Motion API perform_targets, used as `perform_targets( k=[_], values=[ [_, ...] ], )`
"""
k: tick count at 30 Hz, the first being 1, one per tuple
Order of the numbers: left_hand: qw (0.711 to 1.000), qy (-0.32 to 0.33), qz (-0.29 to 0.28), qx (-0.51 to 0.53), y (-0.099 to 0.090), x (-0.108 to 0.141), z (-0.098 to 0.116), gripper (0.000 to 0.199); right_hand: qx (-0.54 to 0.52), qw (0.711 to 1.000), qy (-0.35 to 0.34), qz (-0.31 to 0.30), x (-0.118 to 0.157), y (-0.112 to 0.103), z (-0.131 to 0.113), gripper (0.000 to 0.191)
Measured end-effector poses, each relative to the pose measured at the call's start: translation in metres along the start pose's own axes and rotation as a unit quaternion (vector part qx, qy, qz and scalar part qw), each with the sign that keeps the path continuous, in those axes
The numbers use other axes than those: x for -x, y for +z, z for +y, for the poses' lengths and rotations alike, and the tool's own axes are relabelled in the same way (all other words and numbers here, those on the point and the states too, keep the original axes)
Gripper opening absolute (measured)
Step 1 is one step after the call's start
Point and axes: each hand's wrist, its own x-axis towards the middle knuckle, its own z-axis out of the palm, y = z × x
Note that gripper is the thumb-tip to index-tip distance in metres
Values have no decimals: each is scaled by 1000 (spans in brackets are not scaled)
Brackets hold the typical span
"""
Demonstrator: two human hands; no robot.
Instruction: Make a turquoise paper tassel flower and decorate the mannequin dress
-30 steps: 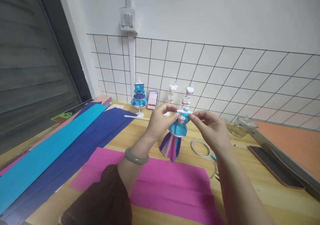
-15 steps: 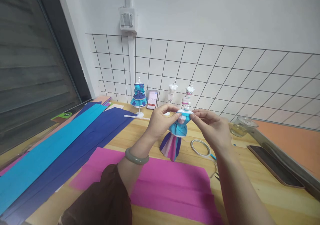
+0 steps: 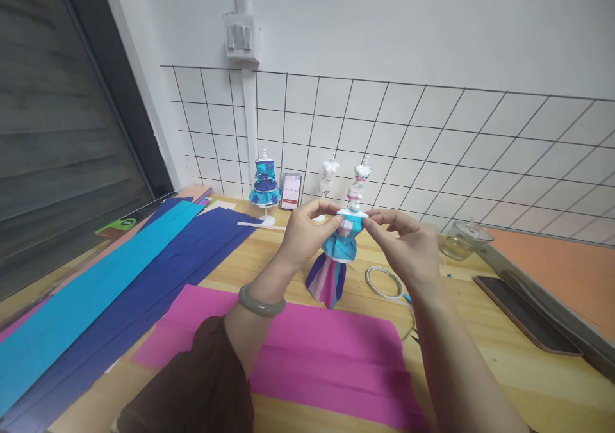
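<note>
A small white dress form wears a paper dress with a light-blue bodice and peplum over a skirt striped purple, pink and blue. My left hand pinches the bodice at its upper left side, thumb and fingers closed. On the opposite side my right hand grips the bodice's upper edge between thumb and fingers. Just in front lies a magenta paper sheet, partly covered by my left forearm. A roll of double-sided tape rests beneath my right hand.
Blue paper and purple paper strips lie at left. Behind stand a dressed mini form, a propped phone and two white forms. A dark phone and a glass teapot are at right.
The view has shifted very slightly, moving everything a little left. Both hands keep the same hold on the dressed form, with no other clear difference.
</note>
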Motion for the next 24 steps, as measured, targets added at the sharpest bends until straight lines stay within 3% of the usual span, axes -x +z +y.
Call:
perform_targets(
  k=[5,11,19,24],
  values=[
    [999,-8,11,30,1,0,-3,16,-12,1000,-3,-2,0,0,0,13],
    [993,-50,-19,110,0,-1,-4,20,-11,1000,11,4,0,-1,3,20],
    [990,-66,-8,124,0,-2,-1,22,-63,998,1,-7,-2,3,10,32],
    [990,-71,-3,122,0,-1,-1,22,-44,999,-19,4,0,4,6,28]
  ],
)
